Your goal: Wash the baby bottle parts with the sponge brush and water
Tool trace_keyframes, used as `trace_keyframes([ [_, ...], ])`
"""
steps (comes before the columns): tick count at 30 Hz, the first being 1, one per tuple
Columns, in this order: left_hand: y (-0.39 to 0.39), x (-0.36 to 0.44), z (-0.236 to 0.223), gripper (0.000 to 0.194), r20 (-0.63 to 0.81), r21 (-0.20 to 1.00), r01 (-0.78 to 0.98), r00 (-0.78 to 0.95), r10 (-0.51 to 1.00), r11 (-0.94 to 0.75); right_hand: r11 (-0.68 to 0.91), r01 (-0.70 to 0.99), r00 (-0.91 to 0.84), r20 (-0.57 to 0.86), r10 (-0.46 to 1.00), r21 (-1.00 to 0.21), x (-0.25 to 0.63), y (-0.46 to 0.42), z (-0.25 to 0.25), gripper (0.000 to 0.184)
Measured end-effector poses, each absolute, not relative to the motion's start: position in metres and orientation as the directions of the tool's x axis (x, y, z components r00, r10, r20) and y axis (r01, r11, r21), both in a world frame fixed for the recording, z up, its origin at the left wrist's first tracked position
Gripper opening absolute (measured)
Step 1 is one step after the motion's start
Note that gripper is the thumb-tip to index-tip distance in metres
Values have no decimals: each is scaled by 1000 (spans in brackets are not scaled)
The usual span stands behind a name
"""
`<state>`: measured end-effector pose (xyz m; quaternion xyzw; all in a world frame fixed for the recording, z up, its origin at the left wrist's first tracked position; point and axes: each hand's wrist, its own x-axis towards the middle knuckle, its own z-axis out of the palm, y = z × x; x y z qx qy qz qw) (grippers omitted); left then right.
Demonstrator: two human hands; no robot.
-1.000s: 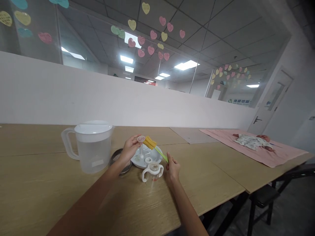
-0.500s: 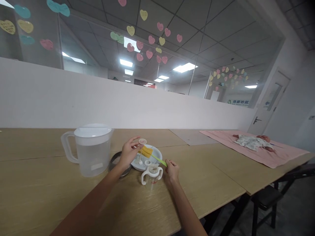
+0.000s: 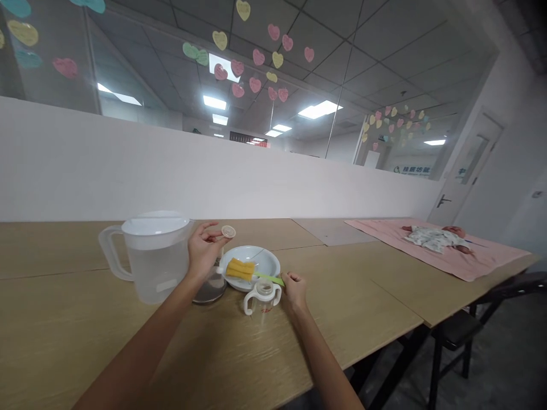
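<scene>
My left hand (image 3: pixel 204 249) pinches the rim of a small pale translucent disc (image 3: pixel 228 232), raised above the bowl's left edge. A thin stem seems to hang from it to a white end (image 3: pixel 220 270), looking like a bottle's straw piece. My right hand (image 3: pixel 294 287) is closed around the green handle of a yellow sponge brush (image 3: pixel 240 270). The sponge head is over the white bowl (image 3: pixel 269 263). Just in front of the bowl stands a clear baby bottle (image 3: pixel 262 297) with two white handles and an uncovered top, close to my right hand.
A large translucent pitcher (image 3: pixel 156 262) stands left of my left hand. A dark round metal dish (image 3: pixel 209 291) lies partly hidden behind my left wrist. At the far right, a baby-like figure (image 3: pixel 436 236) in patterned clothing lies on a pink cloth (image 3: pixel 393 242). A black stool (image 3: pixel 459 330) stands by the table.
My left hand has moved left and up with the straw piece, away from the sponge. The brush has shifted slightly left and flatter, its sponge now apart from that piece.
</scene>
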<state>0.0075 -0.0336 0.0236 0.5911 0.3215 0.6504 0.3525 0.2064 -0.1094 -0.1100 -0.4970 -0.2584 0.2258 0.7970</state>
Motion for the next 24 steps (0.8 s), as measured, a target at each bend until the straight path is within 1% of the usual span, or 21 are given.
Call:
trace_keyframes([
  [6, -26, -1, 28, 61, 529, 825, -178, -89, 844, -536, 409, -127, 756, 179, 630, -904, 204, -109, -109, 33],
  [8, -26, -2, 28, 63, 509, 837, -201, -53, 859, -508, 409, -140, 760, 167, 628, -902, 205, -108, -109, 34],
  [10, -29, -1, 28, 66, 475, 864, -209, 34, 879, -459, 409, -155, 763, 154, 628, -899, 206, -108, -110, 35],
  [12, -32, 0, 27, 66, 435, 894, -190, 145, 889, -406, 408, -173, 765, 139, 629, -897, 208, -107, -110, 34],
  [14, -34, 1, 26, 65, 411, 911, -141, 233, 881, -388, 407, -190, 769, 123, 628, -893, 210, -107, -111, 34],
  [17, -37, 3, 25, 64, 436, 889, 5, 303, 848, -459, 411, -211, 778, 103, 620, -887, 213, -106, -113, 35],
  [19, -38, 3, 25, 57, 478, 833, 125, 327, 815, -539, 415, -221, 781, 94, 617, -882, 215, -105, -114, 37],
  [23, -43, 4, 27, 21, 575, 667, 329, 344, 742, -669, 420, -240, 780, 84, 620, -875, 216, -105, -115, 37],
  [24, -45, 5, 27, 14, 591, 626, 364, 354, 725, -689, 423, -245, 778, 83, 623, -873, 217, -105, -115, 37],
])
